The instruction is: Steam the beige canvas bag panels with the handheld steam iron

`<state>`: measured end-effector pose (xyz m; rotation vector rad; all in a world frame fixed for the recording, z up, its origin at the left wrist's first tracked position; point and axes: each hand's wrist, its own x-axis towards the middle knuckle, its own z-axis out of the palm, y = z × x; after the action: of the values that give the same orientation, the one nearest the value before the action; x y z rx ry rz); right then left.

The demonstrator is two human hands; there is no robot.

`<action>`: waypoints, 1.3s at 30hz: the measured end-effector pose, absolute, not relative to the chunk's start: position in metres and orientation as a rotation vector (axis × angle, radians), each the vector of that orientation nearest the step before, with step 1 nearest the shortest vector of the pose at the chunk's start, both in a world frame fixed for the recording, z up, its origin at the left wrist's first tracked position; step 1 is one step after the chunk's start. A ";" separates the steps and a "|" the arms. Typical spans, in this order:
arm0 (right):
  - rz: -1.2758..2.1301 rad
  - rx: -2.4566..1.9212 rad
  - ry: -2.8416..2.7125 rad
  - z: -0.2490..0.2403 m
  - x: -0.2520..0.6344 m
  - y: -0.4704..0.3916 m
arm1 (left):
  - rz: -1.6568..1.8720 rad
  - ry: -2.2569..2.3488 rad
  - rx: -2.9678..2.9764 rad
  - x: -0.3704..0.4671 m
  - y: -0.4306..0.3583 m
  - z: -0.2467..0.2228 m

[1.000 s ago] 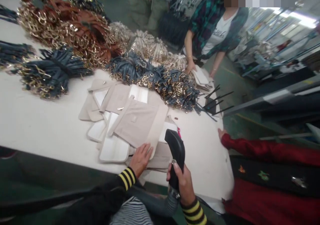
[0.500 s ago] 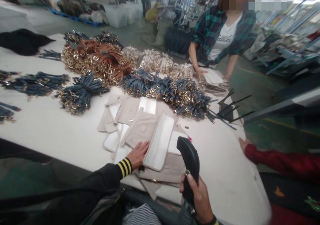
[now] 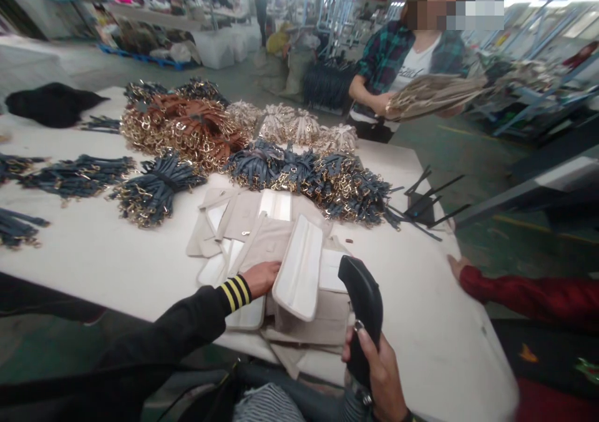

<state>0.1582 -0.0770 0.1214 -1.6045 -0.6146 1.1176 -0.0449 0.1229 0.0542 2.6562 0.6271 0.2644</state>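
Note:
My left hand (image 3: 261, 278) is at a beige bag (image 3: 262, 241), on the left side of its raised white-lined flap (image 3: 299, 269). The fingers are close together and gripping the bag there, with the tips partly hidden. My right hand (image 3: 377, 366) is wrapped round a black vacuum nozzle (image 3: 365, 297), tilted upright over the table's near edge. A grey ribbed hose (image 3: 353, 403) runs down from it. Several more beige bags lie overlapping beneath and behind, some with white lining showing.
Bundles of dark blue straps (image 3: 159, 185), brown straps (image 3: 182, 119) and cream straps (image 3: 304, 125) with gold clasps cover the white table's (image 3: 421, 322) far side. A co-worker opposite holds beige pieces (image 3: 435, 94). A person's red sleeve (image 3: 515, 291) reaches the right edge.
My left hand's fingers have gone from spread on the bag to closed at its flap. The nozzle has shifted slightly right. The co-worker opposite has lifted the beige pieces off the table.

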 end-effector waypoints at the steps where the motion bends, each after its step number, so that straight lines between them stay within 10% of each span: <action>1: 1.112 -1.587 -0.584 0.123 0.159 -0.078 | 0.388 0.691 2.482 -0.043 0.131 0.072; 8: 1.097 -1.518 -0.483 0.129 0.162 -0.087 | 1.171 0.957 1.077 -0.052 0.177 0.179; 18: 1.152 -1.659 -0.710 0.134 0.154 -0.078 | 0.819 1.221 0.497 -0.059 0.158 0.044; 39: 1.837 -1.634 -1.393 0.120 0.088 -0.019 | 0.730 1.058 0.500 -0.119 0.071 0.016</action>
<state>0.0876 -0.0192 0.1202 -1.6338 -1.3933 1.8366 -0.1189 0.0711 0.0155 0.5002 1.0579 0.7299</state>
